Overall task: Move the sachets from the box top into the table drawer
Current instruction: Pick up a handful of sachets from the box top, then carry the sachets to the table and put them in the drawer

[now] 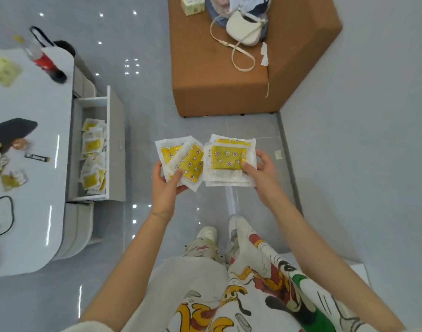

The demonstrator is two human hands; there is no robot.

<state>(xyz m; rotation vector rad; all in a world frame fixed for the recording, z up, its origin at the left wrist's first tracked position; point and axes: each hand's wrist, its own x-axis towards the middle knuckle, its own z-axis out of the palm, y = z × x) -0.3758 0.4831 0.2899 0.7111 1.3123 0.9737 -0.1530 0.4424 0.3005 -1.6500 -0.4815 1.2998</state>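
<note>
My left hand (165, 188) grips a fan of yellow-and-white sachets (181, 161) in mid-air over the grey floor. My right hand (262, 174) pinches a second stack of the same sachets (229, 159) right beside the first. To the left, the white table's drawer (94, 103) stands pulled open, and several sachets (93, 154) lie inside it. The brown box (219, 77) stands farther ahead, and no sachets show on its top.
The white table (37, 212) carries a red-labelled bottle (45, 62), a dark phone-like object (12, 131), wrappers and a black cable. A cream handbag (244, 29), clothes and a small carton lie on the brown box. A grey wall runs along the right.
</note>
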